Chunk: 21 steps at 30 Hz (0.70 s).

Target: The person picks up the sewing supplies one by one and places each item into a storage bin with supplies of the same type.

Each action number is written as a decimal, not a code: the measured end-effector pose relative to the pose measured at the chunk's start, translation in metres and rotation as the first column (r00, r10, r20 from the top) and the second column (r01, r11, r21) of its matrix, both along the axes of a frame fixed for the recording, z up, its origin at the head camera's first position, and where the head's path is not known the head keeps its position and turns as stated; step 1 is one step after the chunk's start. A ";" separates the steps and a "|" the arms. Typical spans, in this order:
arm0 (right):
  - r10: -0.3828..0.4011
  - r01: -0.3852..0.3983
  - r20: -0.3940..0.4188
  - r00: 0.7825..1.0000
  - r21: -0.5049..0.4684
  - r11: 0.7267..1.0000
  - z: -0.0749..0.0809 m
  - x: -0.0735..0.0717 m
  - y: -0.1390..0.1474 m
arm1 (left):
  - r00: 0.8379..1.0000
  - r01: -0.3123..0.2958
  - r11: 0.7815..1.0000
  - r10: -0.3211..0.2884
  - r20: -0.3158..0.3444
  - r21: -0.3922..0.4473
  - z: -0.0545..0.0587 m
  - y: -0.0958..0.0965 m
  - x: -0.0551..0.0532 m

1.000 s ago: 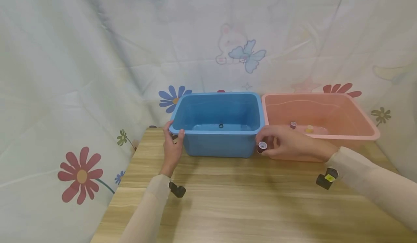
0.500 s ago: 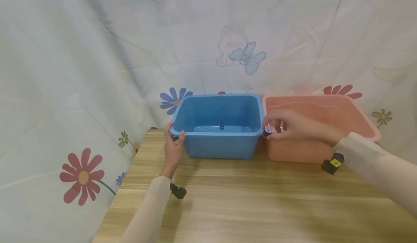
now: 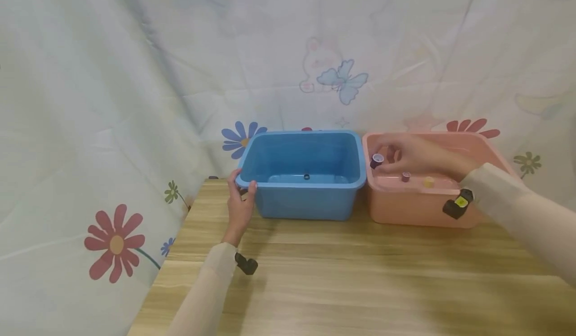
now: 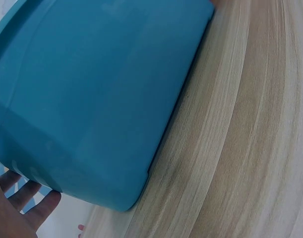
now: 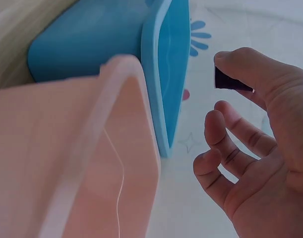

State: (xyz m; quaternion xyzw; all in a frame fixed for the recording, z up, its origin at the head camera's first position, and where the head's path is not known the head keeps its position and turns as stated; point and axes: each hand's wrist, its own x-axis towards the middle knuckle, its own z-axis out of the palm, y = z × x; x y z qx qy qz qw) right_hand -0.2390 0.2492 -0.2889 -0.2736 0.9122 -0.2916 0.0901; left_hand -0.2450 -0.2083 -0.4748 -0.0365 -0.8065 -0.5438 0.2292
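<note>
My right hand (image 3: 423,153) pinches a small dark purple cap (image 3: 377,161) with a white inside, over the left part of the pink bin (image 3: 416,208). In the right wrist view the cap (image 5: 231,82) sits between thumb and forefinger, the other fingers loosely bent below. My left hand (image 3: 238,208) holds the front left corner of the blue bin (image 3: 306,203), thumb in front and fingers along the side. Inside the pink bin lie another purple cap (image 3: 406,177) and a yellow piece (image 3: 428,181). A small dark round piece (image 3: 307,177) lies on the blue bin's floor.
Both bins stand side by side on a wooden table (image 3: 315,276), their rims close together. A white curtain (image 3: 270,51) with printed flowers hangs behind. Dark camera mounts (image 3: 458,203) are on both wrists.
My right hand has lifted the purple cap from in front of the bins, up past the pink bin's rim and over its inside. My left hand has stayed on the blue bin's corner.
</note>
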 end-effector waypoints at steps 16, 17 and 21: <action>-0.056 0.057 -0.179 0.982 0.001 0.998 -0.007 -0.048 0.024 | 1.000 0.005 1.000 -0.005 0.001 0.004 -0.001 0.000 -0.002; -0.064 0.065 -0.174 0.983 0.000 0.998 -0.008 -0.050 0.026 | 1.000 0.007 1.000 -0.007 0.000 0.006 -0.001 0.000 -0.002; -0.089 0.093 -0.174 0.981 0.013 0.996 -0.012 -0.058 0.031 | 1.000 0.005 1.000 -0.005 0.003 0.008 -0.002 -0.001 -0.001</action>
